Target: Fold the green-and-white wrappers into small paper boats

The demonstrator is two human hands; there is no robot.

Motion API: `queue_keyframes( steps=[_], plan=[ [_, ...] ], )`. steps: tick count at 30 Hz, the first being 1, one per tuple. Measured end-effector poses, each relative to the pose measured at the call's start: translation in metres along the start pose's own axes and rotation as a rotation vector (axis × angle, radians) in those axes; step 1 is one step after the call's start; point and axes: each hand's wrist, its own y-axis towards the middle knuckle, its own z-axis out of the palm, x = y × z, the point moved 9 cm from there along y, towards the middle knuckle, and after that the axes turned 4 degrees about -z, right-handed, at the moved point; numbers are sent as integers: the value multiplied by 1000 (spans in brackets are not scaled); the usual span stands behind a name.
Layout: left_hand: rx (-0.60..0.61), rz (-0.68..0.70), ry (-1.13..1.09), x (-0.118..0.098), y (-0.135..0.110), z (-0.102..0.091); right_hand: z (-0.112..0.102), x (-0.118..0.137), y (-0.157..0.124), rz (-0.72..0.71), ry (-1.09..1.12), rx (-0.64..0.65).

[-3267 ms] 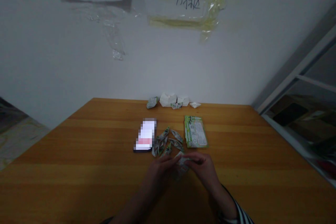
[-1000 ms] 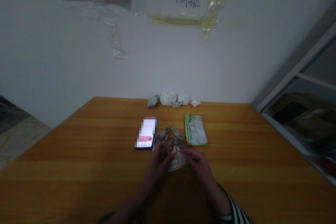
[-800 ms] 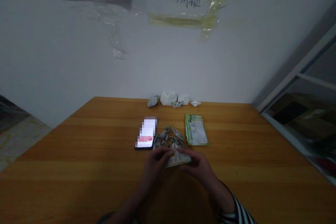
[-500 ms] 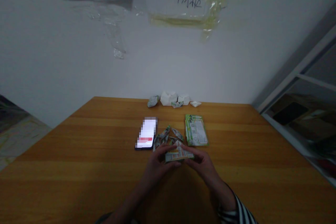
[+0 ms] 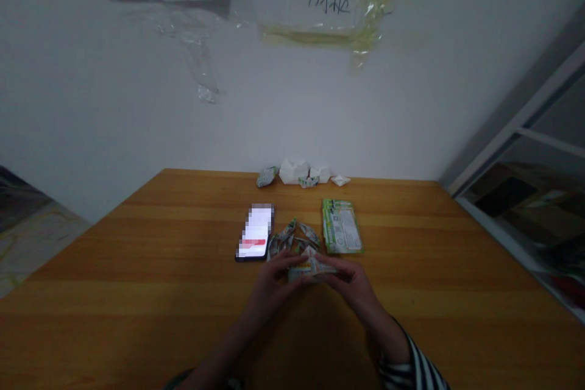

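Lowered slightly, the folded paper [image 5: 312, 268] seems pinched between left hand [image 5: 273, 284] and right hand [image 5: 351, 283].

A plain, dim workroom or office corner: a bare wooden worktop [image 5: 137, 268] pushed against a white wall [image 5: 91, 109] with taped-up paper sheets [image 5: 320, 0], metal shelving [image 5: 525, 128] at its right edge.

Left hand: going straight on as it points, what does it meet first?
The paper that the left hand holds; past that, likely the folded pieces, depth unclear.

One held paper [image 5: 311, 268], one phone [image 5: 255, 234]
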Motion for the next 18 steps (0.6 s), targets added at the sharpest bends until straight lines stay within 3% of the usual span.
queue_keyframes(
  steps=[4, 11, 15, 18],
  plan=[
    [-15, -24, 73, 7, 2, 1, -3, -7, 1, -30, -108, -62],
    [2, -28, -20, 9, -3, 11, -16, -4, -2, -94, -176, -255],
    [78, 11, -23, 4, -6, 15, -21, -4, -3, -77, -136, -268],
    [88, -22, -79, 6, -6, 14, -17, -6, -1, -36, -71, -210]
  ],
)
